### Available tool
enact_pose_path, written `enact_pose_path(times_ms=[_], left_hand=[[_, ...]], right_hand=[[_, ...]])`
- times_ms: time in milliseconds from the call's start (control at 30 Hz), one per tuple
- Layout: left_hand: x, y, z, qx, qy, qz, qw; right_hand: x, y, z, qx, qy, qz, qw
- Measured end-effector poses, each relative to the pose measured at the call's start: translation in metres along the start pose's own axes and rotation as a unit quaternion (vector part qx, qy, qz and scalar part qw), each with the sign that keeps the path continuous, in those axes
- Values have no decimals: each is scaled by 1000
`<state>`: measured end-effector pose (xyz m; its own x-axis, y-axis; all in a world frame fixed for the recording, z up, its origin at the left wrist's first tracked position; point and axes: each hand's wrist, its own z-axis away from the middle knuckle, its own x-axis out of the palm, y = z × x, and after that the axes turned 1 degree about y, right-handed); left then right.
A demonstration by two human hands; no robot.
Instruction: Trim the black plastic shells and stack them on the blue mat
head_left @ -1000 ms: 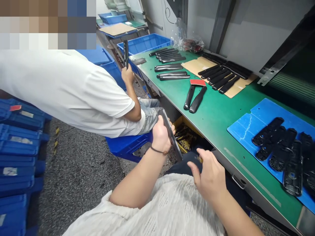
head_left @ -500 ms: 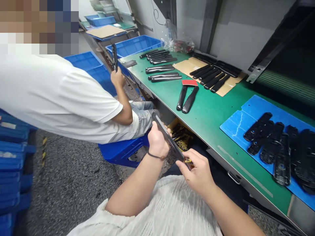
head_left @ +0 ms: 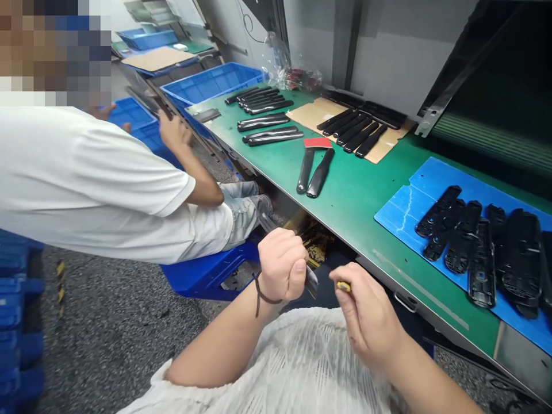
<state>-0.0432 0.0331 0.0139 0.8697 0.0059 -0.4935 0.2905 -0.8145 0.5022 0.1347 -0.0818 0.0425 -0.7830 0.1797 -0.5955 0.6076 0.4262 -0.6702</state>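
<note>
My left hand is closed around a long black plastic part. One end sticks out on the right of the fist, and the fingers cover its middle. To the right, my right hand is closed on a small yellow tool. Only a short stub of that tool shows, so its kind is unclear. A gap separates the yellow tool from the black part. Both hands are above my lap, in front of the bench edge.
On the green bench lie several glossy black parts, a red pad, cardboard and a blue sheet bearing black pieces. A co-worker in a white shirt sits close at left on a blue stool.
My left hand has turned over, knuckles now up, around the black part. My right hand with the yellow tool has moved away to the right. The co-worker's hand has moved left.
</note>
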Motion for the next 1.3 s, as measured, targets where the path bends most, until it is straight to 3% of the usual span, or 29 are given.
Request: enact_pose_path(times_ms=[133,267,567,1067,1200,1300], left_hand=[[-1,2,-2,13,-18,4,1000],[-4,7,-7,43,-28,-4,999],[-3,18,-17,104,-4,-38,994],[7,28,-12,-19,-14,-43,999],[10,34,-11,-99,-60,-40,992],[12,37,-16,-205,-129,-37,969]], right_hand=[[-10,5,-2,-71,-45,93,992],[-10,2,-7,-49,-70,112,990],[-6,3,-17,-59,-41,158,985],[1,1,-10,-121,92,280,948],[3,5,-8,-129,118,309,935],[3,12,-7,-141,129,324,927]])
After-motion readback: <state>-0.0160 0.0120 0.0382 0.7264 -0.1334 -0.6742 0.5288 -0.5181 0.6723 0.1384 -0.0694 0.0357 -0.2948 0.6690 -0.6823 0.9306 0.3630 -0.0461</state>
